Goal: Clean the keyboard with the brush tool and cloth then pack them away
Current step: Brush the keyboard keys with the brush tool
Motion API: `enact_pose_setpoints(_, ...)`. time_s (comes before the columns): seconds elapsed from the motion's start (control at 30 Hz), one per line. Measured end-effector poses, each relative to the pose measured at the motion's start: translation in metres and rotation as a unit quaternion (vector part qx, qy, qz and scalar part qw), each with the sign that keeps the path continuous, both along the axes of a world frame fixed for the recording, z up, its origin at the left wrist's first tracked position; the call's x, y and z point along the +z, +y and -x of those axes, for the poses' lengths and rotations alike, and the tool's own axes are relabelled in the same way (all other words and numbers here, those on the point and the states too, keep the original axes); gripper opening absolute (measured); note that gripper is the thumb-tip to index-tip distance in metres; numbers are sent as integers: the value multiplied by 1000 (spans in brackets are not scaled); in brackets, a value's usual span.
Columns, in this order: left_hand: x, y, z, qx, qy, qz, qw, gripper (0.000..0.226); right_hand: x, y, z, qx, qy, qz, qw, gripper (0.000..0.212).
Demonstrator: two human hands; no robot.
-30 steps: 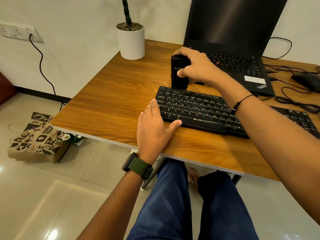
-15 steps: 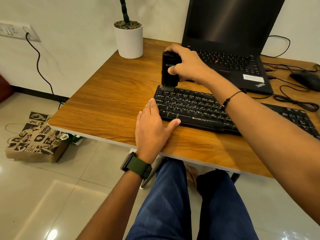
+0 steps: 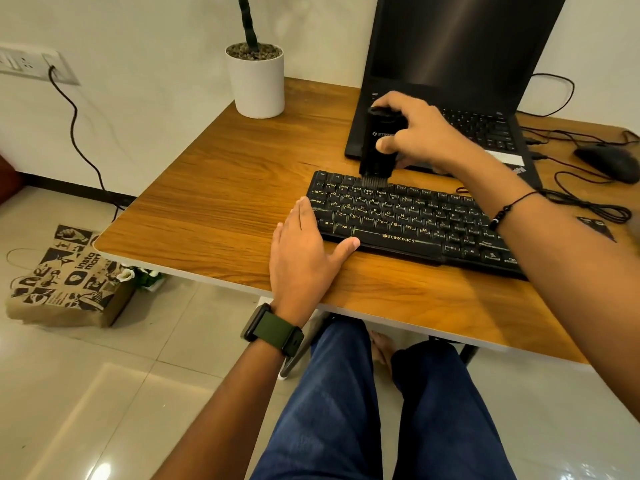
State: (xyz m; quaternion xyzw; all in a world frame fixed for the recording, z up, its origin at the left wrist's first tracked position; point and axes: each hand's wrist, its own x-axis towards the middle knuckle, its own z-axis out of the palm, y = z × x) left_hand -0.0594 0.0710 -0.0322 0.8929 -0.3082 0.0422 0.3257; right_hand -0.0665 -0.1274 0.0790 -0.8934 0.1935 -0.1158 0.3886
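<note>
Black plastic brush tool: upright, stubby cylinder with a short tuft of dark bristles at its foot, the bristles touching the top key row near the left end of the keyboard. Judged light and rigid in the body, soft and springy at the tip; smooth casing, so best held around the upper barrel, as the right hand grips it now, thumb across the front. Keyboard: black, flat, stiff, likely light enough to slide, lying near the front edge of the table; left hand rests flat with straight fingers against its left end, thumb at its front edge. Cloth: not seen. Surface: wood-grain laminate, smooth. Surroundings: open laptop behind, white plant pot, mouse with cable, tiled floor, printed paper bag.
</note>
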Motion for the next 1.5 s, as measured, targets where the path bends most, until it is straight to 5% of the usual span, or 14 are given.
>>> enact_pose_setpoints(0.4, -1, 0, -1, 0, 3, 0, 1000, 94, -7, 40, -43, 23, -65, -68, 995, 48)
enact_pose_setpoints(0.83, 0, 0, 0, 1, -1, -4, 1000, 94, 0, 2, -2, -6, -22, 18, 1000, 51)
enact_pose_setpoints(1.5, 2, 0, 1, -1, 10, 1, 1000, 97, -13, 29, -28, 10, -51, -27, 998, 47)
